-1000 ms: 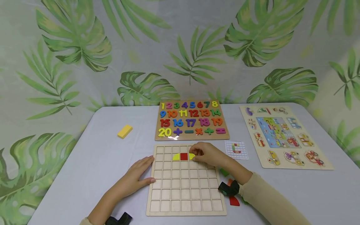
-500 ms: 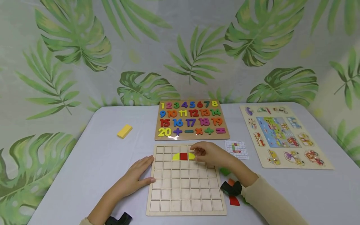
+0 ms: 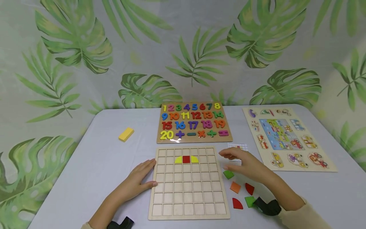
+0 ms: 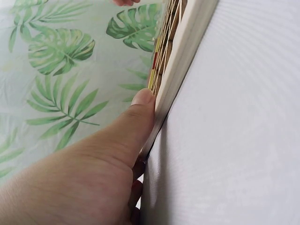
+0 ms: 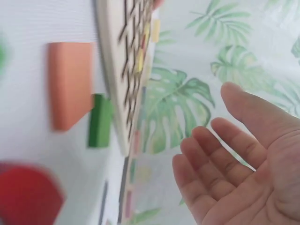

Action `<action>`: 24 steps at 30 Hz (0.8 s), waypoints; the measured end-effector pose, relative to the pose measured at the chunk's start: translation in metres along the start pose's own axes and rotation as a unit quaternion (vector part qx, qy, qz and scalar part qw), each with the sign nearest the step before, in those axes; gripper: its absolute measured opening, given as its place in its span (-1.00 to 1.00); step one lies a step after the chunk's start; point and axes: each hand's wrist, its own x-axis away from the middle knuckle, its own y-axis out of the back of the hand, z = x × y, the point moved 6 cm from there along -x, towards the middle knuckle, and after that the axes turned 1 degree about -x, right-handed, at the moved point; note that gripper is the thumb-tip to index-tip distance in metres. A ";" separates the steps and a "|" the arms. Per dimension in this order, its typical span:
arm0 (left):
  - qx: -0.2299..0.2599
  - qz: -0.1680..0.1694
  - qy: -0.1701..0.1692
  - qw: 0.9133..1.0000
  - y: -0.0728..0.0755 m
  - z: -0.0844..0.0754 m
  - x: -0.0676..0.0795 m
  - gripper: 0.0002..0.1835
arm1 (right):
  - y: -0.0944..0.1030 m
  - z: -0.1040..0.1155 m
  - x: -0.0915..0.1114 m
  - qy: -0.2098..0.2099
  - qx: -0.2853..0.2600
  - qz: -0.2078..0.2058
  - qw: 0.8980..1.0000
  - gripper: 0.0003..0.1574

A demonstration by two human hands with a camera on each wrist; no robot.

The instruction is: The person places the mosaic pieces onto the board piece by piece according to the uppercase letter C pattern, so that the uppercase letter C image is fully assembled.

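A wooden grid board (image 3: 183, 190) lies in the middle of the table. In its second row from the top sit a yellow quarter-round piece (image 3: 178, 160), a red square piece (image 3: 186, 159) and another yellow quarter-round piece (image 3: 194, 159), side by side. My left hand (image 3: 140, 178) rests at the board's left edge, fingertips and thumb touching it; the left wrist view shows the thumb (image 4: 140, 105) against the rim. My right hand (image 3: 248, 163) hovers right of the board, fingers relaxed and holding nothing. Beneath it lies a green piece (image 3: 228, 174), with an orange square (image 3: 235, 187) nearby.
Two red quarter-round pieces, one (image 3: 237, 203) nearer the board, and a green square (image 3: 250, 201) lie at right. A pattern card (image 3: 243, 146) is partly hidden behind the right hand. Beyond stand a number puzzle (image 3: 194, 139), a vehicle puzzle (image 3: 288, 160) and a yellow block (image 3: 126, 134).
My right hand has left the yellow quarter-round piece in the grid and moved right, off the board, its fingers opening. The loose pieces now show more fully. The left hand stays put.
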 end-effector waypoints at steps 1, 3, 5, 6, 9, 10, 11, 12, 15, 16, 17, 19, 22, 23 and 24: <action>0.000 0.000 0.000 1.000 0.000 0.000 0.000 -0.16 | 0.001 -0.003 0.005 -0.004 0.003 0.000 1.000 -0.44; -0.002 -0.002 -0.001 1.000 0.000 0.001 0.000 -0.16 | 0.002 -0.009 0.015 -0.011 0.007 -0.002 1.000 -0.43; -0.004 -0.003 -0.001 1.000 0.000 0.001 0.000 -0.16 | 0.002 -0.015 0.024 -0.019 0.013 -0.004 1.000 -0.42; -0.004 -0.005 -0.002 1.000 0.001 0.001 0.000 -0.16 | 0.002 -0.018 0.027 -0.020 0.015 -0.006 1.000 -0.43; -0.003 -0.010 -0.002 1.000 0.001 0.001 0.001 -0.16 | -0.002 -0.029 0.033 -0.027 0.012 -0.006 1.000 -0.45; -0.002 -0.010 -0.001 1.000 0.001 0.001 0.001 -0.15 | -0.004 -0.033 0.034 -0.030 0.009 -0.004 1.000 -0.47; 0.000 -0.010 0.000 1.000 0.001 0.001 0.001 -0.15 | -0.006 -0.037 0.034 -0.034 0.005 0.000 0.999 -0.47; 0.000 -0.009 0.000 1.000 0.001 0.001 0.001 -0.15 | -0.008 -0.040 0.034 -0.036 0.002 0.002 0.999 -0.48; 0.002 -0.003 0.004 1.000 0.000 0.001 0.000 -0.15 | -0.014 -0.048 0.033 -0.038 0.005 0.010 0.999 -0.49; 0.001 -0.002 0.003 1.000 0.000 0.001 0.000 -0.15 | -0.016 -0.050 0.033 -0.037 0.012 0.011 0.999 -0.51; 0.001 -0.001 0.003 1.000 0.000 0.001 0.000 -0.15 | -0.017 -0.051 0.032 -0.035 0.020 0.012 0.999 -0.53; -0.001 0.000 0.001 1.000 0.000 0.000 0.000 -0.14 | -0.018 -0.051 0.031 -0.026 0.036 0.013 0.999 -0.59; -0.004 -0.001 -0.001 1.000 0.001 -0.001 0.000 -0.14 | -0.019 -0.050 0.030 -0.014 0.053 0.013 0.998 -0.68; -0.003 -0.001 -0.001 1.000 0.001 -0.001 0.000 -0.15 | -0.019 -0.049 0.030 -0.015 0.056 0.011 0.998 -0.69; -0.004 -0.001 -0.002 1.000 0.001 -0.001 0.000 -0.15 | -0.018 -0.049 0.030 -0.016 0.055 0.009 0.998 -0.69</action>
